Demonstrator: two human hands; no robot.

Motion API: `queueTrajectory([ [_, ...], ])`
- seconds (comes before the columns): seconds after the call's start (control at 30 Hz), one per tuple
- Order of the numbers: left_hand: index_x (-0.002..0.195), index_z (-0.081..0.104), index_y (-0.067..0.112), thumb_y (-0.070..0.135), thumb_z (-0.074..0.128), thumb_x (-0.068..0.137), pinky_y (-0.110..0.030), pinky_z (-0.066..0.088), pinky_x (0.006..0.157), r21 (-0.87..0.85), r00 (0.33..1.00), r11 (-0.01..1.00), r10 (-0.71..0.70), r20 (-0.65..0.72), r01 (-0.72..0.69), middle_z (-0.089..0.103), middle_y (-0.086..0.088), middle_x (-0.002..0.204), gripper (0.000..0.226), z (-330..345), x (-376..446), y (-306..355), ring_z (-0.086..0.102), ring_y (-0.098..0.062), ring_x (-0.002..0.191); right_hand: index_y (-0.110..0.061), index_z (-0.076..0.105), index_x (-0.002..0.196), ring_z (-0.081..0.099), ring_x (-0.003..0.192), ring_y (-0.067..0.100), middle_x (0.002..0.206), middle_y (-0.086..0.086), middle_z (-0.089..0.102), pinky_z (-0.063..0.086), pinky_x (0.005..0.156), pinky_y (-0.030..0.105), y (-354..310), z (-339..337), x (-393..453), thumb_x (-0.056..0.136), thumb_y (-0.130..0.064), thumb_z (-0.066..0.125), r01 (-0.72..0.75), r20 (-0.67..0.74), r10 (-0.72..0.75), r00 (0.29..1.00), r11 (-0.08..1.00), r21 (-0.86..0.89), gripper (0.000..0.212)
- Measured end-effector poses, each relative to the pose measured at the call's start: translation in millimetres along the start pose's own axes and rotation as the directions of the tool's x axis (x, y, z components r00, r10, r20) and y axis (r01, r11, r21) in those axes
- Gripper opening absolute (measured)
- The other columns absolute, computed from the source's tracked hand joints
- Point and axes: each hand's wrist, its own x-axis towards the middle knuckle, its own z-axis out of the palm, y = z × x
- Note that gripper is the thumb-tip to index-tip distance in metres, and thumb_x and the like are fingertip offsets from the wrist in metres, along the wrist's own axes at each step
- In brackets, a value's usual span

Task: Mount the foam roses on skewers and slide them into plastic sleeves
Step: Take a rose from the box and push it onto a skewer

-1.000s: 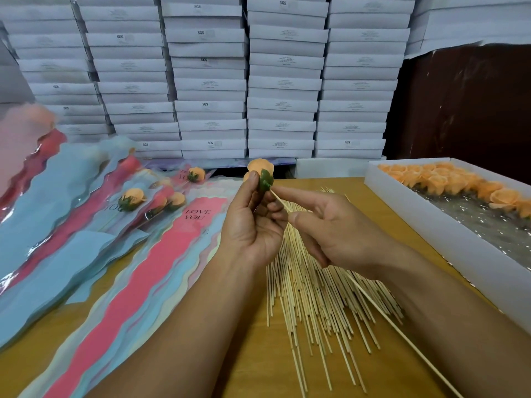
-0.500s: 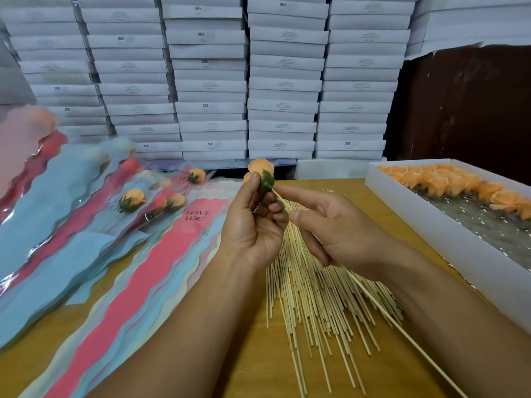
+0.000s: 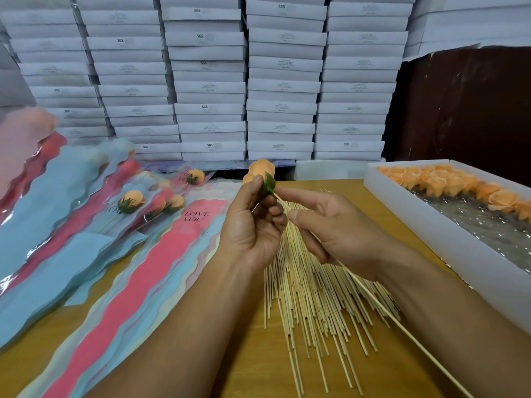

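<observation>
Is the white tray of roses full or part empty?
Part empty: orange foam roses fill only the far end of the white tray.

Surface (image 3: 258, 369): wood-look top, yellow-brown, smooth with a low sheen.
Loose skewers (image 3: 310, 294): pale bare wood or bamboo, matt, unfinished.
Held skewer (image 3: 402, 323): same pale matt stick.
Rose (image 3: 260, 169): orange foam, soft matt petals; green base looks like smooth plastic, slightly shiny.
Sleeves (image 3: 71, 225), at 9 o'clock: thin glossy plastic film, with glare streaks, over pink and blue matt printed panels.
Tray (image 3: 431, 222), at 3 o'clock: white matt card or foam-board walls; its floor is lined with crinkled clear film showing glints.
Stacked boxes (image 3: 281, 81), at 12 o'clock: white matt cardboard, printed labels.
</observation>
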Motion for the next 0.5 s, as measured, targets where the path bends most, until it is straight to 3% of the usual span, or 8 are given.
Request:
queueTrajectory([
  [0.2, 0.071, 0.063, 0.012, 0.017, 0.063, 0.089, -0.017, 0.036, 0.040, 0.025, 0.998, 1.000, 0.005, -0.056, -0.004, 0.052, 0.002, 0.057, 0.018, -1, -1, -1, 0.042, -0.007, 0.040, -0.026, 0.047, 0.147, 0.037, 0.035, 0.007, 0.041, 0.004, 0.044, 0.033, 0.040, 0.017, 7, 1, 1, 0.104, -0.012, 0.049, -0.013, -0.013, 0.013, 1.000, 0.999, -0.047, 0.046],
  [0.37, 0.074, 0.057, 0.013, 0.014, 0.058, 0.090, -0.016, 0.034, 0.038, 0.089, 0.990, 0.994, 0.066, -0.121, -0.056, 0.047, 0.004, 0.051, 0.016, 1, -2, -5, 0.040, -0.005, 0.038, -0.045, 0.051, 0.123, 0.038, 0.034, 0.007, 0.040, -0.001, 0.043, 0.033, 0.040, 0.016, 7, 3, 1, 0.104, -0.007, 0.048, 0.036, 0.013, -0.036, 0.999, 0.997, -0.065, 0.042],
  [0.5, 0.078, 0.058, 0.012, 0.010, 0.057, 0.091, -0.016, 0.033, 0.038, 0.105, 0.981, 0.989, 0.122, -0.153, -0.107, 0.051, 0.004, 0.053, 0.013, 1, 1, -8, 0.041, -0.004, 0.040, -0.041, 0.046, 0.133, 0.036, 0.035, 0.009, 0.039, -0.004, 0.040, 0.031, 0.040, 0.021, 12, 9, 4, 0.105, -0.007, 0.047, 0.030, -0.038, -0.033, 0.999, 0.996, -0.085, 0.044],
])
